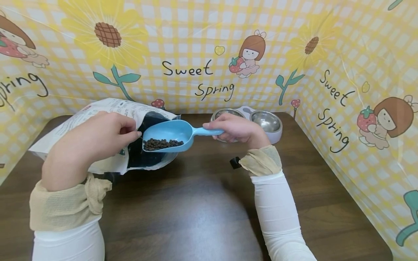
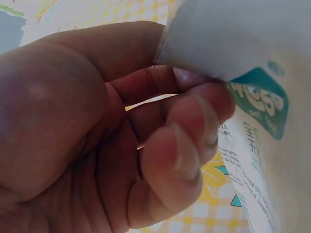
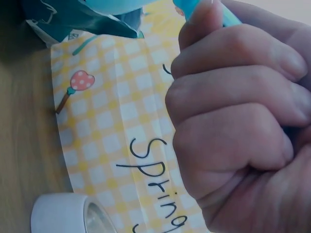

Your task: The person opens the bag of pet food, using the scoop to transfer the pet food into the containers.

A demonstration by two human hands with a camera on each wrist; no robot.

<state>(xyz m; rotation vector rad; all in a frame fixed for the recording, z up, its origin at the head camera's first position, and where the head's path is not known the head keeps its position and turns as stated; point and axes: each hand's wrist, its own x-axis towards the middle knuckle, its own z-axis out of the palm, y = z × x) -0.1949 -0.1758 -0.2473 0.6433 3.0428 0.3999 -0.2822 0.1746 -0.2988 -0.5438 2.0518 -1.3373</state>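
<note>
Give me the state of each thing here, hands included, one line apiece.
White pet food bag: on its side, open
Left hand: pinching the bag's edge
Blue scoop: held up, partly filled
Brown kibble: loose, in the scoop
Right hand: gripping the scoop's handle
Double pet bowl: upright, right metal bowl empty, left one partly hidden by the right hand

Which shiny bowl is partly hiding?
The metal bowl on the picture's left: the right grip covers part of it, while the other bowl shows nearly all its opening.
</note>
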